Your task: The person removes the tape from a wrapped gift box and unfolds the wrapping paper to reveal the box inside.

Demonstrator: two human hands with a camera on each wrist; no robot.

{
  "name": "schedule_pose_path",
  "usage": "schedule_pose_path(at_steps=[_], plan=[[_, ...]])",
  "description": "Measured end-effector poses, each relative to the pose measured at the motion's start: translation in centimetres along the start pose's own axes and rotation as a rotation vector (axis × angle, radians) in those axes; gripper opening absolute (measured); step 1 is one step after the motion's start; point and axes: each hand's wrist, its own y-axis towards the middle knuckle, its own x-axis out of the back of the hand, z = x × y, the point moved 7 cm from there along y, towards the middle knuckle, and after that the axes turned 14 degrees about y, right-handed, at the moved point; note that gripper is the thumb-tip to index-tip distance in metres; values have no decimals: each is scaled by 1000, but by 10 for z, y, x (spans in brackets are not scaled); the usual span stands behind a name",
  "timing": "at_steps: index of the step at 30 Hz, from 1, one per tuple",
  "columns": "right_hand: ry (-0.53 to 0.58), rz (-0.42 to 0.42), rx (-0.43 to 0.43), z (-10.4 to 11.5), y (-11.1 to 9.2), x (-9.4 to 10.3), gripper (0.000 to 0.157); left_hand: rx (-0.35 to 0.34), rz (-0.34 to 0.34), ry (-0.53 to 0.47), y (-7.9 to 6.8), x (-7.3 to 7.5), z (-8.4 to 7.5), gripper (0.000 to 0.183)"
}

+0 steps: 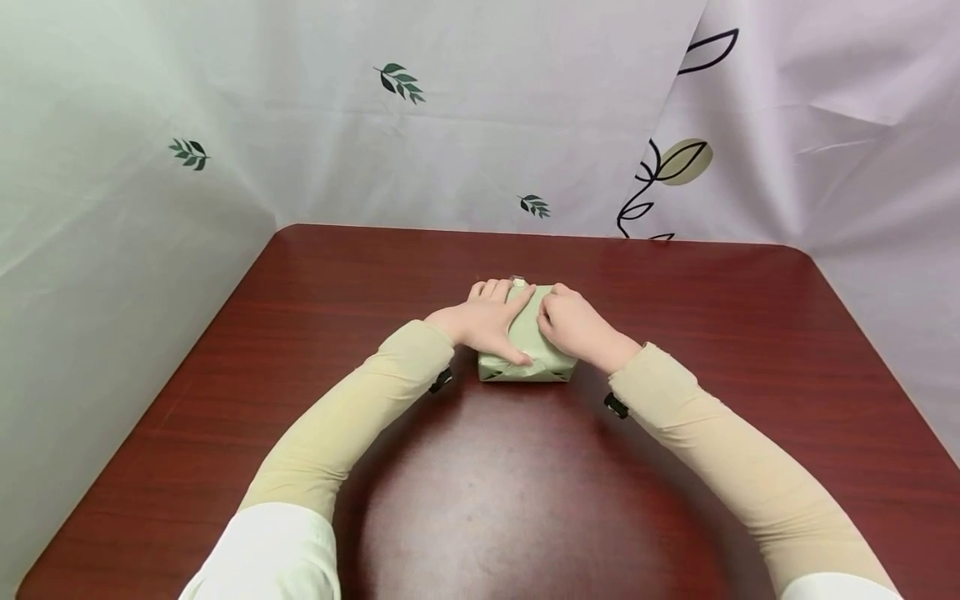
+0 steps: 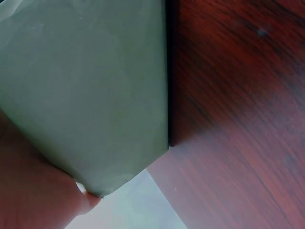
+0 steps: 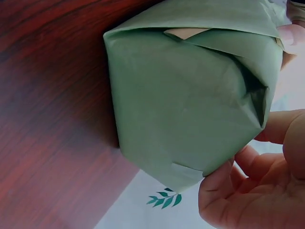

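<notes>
A box wrapped in pale green paper lies on the table, with folded flaps on its near end. My left hand rests spread over its left side, the thumb reaching down to the near edge. On the top right side sits my right hand, its fingers curled against the wrapping. In the right wrist view, fingertips of the right hand touch an edge of the green box, next to a small paper tab. What lies beneath the curled fingers is hidden. A small pale, shiny thing shows at the far edge.
The dark red wooden table has rounded far corners. White cloth with leaf prints hangs behind it and along both sides. A black wrist strap shows under the right sleeve, another under the left.
</notes>
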Motion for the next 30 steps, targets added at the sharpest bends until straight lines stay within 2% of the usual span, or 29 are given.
schedule_pose_path(at_steps=[4, 15, 25, 30], plan=[[27, -8, 3, -5, 0, -1, 19, 4, 9, -8, 0, 0, -1, 113], [174, -37, -74, -21, -5, -1, 17, 9, 45, 0, 2, 0, 0, 113], [337, -140, -172, -37, -15, 6, 17, -3, 50, -1, 4, 0, 2, 114], [410, -185, -252, -45, -21, 5, 22, -3, 54, -19, 3, -1, 2, 114]])
